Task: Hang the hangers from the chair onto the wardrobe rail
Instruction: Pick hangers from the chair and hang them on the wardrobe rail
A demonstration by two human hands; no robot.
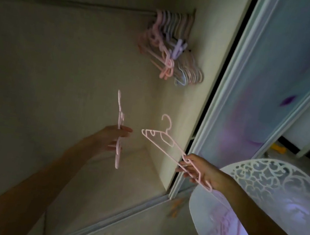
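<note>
My left hand point(114, 137) pinches a pink hanger point(120, 119) held edge-on and upright inside the open wardrobe. My right hand point(201, 171) grips a second pink hanger point(164, 138) by one end, its hook pointing up. The wardrobe rail point(70, 2) runs across the top. Several pink and lilac hangers point(169, 45) hang bunched at its right end. More pink hangers point(227, 234) lie on the seat of the white chair point(273, 183) at the lower right.
The wardrobe's right side wall point(199, 83) stands close behind the hanging bunch. A sliding door point(271, 84) with a pale frame is pushed right. An orange object point(177, 207) lies on the floor by the door track point(115, 218). The room is dim.
</note>
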